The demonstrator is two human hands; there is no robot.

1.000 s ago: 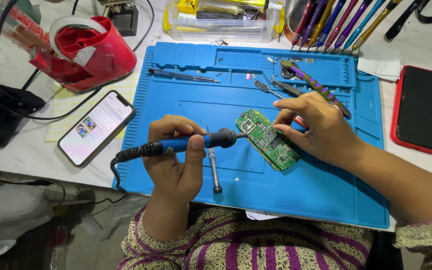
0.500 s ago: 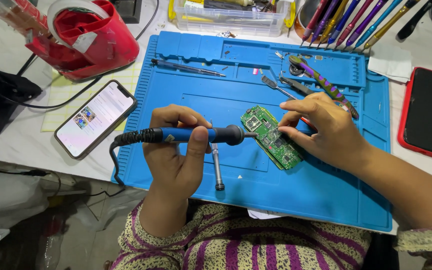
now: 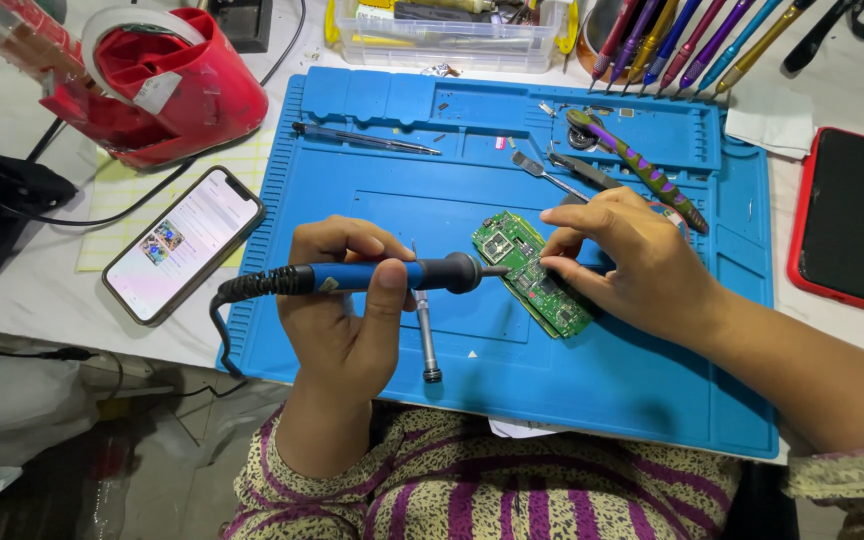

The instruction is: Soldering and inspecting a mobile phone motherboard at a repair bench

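A person's left hand (image 3: 342, 310) grips a blue-handled soldering iron (image 3: 372, 277), its tip touching a green circuit board (image 3: 530, 272) on a blue work mat (image 3: 642, 380); right-hand fingertips (image 3: 560, 264) pin the board's edge. Thin, rigid and likely fragile, it seems best held by its edges.

A circuit board (image 3: 532, 273) lies on a work mat (image 3: 652, 380), between the left hand (image 3: 342, 310) with its soldering iron (image 3: 372, 277) and the right hand (image 3: 632, 262). A phone (image 3: 184, 243) lies left of the mat, another phone (image 3: 849, 215) to its right, and a parts box (image 3: 442, 35) behind it.
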